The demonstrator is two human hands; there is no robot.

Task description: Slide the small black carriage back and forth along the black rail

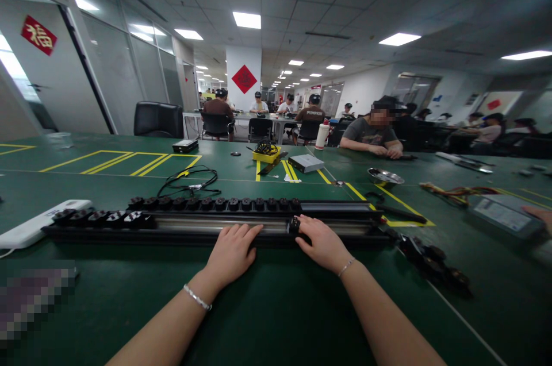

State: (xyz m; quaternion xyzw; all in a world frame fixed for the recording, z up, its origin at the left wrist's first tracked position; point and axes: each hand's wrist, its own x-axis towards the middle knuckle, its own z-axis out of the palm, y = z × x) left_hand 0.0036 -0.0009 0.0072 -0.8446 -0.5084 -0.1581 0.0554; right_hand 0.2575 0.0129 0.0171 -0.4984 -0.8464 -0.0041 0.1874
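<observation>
A long black rail (pixel 185 226) with a shiny metal channel lies across the table in front of me. My left hand (pixel 233 248) rests on its middle, fingers stretched out over the front edge and holding nothing. My right hand (pixel 323 242) has its fingertips on a small black socket module (pixel 294 224) that sits in the channel; the thumb is lower, by the rail's front side. Several more modules (pixel 98 216) sit at this rail's left end. Directly behind lies a second black rail (pixel 332 205), with a row of similar modules (pixel 219 203) along it.
Loose black modules (pixel 435 262) lie right of the rails. A white power strip (pixel 47 222) is at left. Farther back are a black cable (pixel 190 179), a yellow tray (pixel 266 153), a grey box (pixel 306 163) and a metal bowl (pixel 385 176). A person's hand touches a power supply (pixel 504 214) at right.
</observation>
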